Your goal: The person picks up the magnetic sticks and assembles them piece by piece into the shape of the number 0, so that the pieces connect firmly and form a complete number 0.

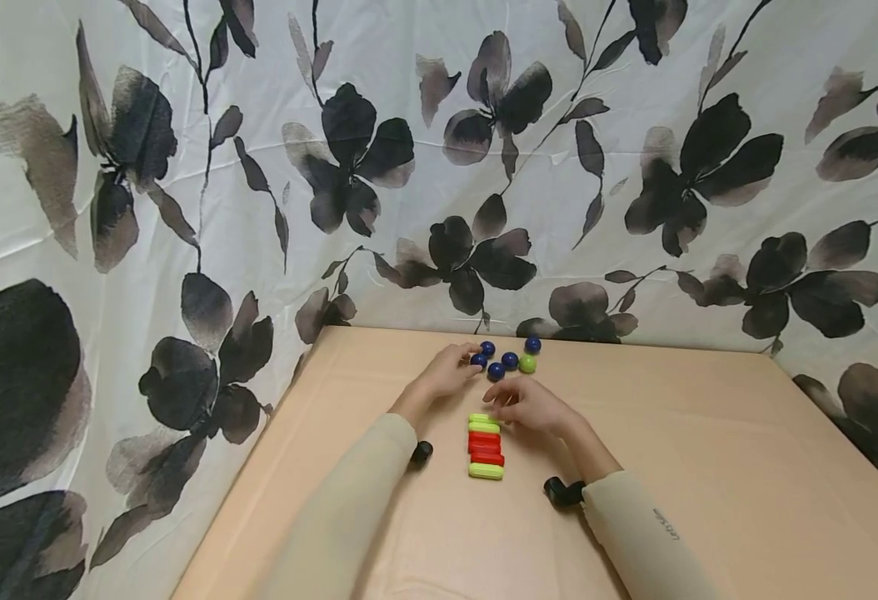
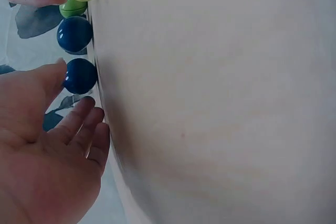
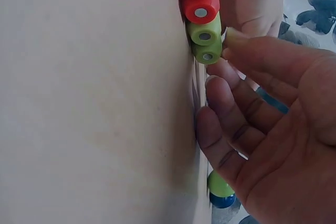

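Toward the back of the table, several glossy dark blue balls (image 1: 496, 372) and one green ball (image 1: 527, 364) sit in a loose cluster. My left hand (image 1: 446, 372) is at the cluster's left side, fingers loosely spread, with the thumb tip right at a blue ball (image 2: 80, 76). A row of short rods with metal-dotted ends runs toward me: yellow-green rods (image 1: 485, 428) at the far end, red rods (image 1: 484, 448) in the middle, another yellow-green rod (image 1: 486, 472) nearest. Over the row's far end is my right hand (image 1: 532, 406), its fingers loosely bent and thumb tip beside the last green rod (image 3: 207, 56).
The peach-coloured tabletop (image 1: 709, 450) ends against a white cloth (image 1: 559, 208) printed with dark flowers. Black wrist cameras (image 1: 563, 492) hang below both sleeves, close over the table.
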Tool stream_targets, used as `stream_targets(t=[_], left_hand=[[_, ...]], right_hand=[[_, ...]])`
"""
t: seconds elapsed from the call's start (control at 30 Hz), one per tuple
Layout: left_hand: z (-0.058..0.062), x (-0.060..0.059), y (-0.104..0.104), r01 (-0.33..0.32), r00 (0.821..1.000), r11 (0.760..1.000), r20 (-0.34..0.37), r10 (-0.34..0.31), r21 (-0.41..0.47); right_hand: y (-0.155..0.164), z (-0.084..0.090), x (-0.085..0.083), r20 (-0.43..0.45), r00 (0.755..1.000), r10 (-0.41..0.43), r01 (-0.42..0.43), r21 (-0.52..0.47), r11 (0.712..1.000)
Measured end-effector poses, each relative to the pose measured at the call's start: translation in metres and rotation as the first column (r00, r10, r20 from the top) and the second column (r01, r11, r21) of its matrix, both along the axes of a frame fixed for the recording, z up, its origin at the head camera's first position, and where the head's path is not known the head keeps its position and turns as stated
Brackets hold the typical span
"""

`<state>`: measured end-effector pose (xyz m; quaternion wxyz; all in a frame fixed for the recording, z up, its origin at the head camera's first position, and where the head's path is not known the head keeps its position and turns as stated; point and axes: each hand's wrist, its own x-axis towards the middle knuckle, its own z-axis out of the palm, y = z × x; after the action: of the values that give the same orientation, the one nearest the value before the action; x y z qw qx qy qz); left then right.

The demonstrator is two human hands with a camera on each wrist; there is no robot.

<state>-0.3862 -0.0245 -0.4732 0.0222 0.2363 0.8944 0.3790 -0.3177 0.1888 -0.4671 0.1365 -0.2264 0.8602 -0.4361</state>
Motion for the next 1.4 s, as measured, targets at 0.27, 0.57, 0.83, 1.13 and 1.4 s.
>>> stream_targets(t=[0.27,0.57,0.83,1.13,1.4], left_hand=[[0.004,0.001,0.007,-0.026,0.998,0.988,-0.062,0.016,-0.15],[0.003,0.003,0.01,-0.045,0.989,0.932,-0.146,-0.009,-0.36],[-0.002,0.007,-0.016,-0.006,0.995,0.984,-0.099,-0.012,-0.179],[-0.013,0.021,-0.043,-0.004,0.997,1.0,-0.072,0.004,-0.003],[-0.021,0.033,-0.059,0.001,0.995,0.979,0.094,-0.021,0.204]], right_hand=[[0.001,-0.002,-0.001,0.03,0.999,0.019,-0.018,-0.005,1.0],[-0.003,-0.002,-0.001,0.052,0.998,0.031,-0.03,-0.017,0.999],[-0.005,0.0,0.001,0.013,1.0,0.012,-0.013,0.054,0.998],[-0.008,-0.002,0.001,-0.028,0.998,-0.058,0.06,0.098,0.993],[-0.01,-0.003,-0.001,-0.046,0.995,-0.09,0.094,0.117,0.989]])
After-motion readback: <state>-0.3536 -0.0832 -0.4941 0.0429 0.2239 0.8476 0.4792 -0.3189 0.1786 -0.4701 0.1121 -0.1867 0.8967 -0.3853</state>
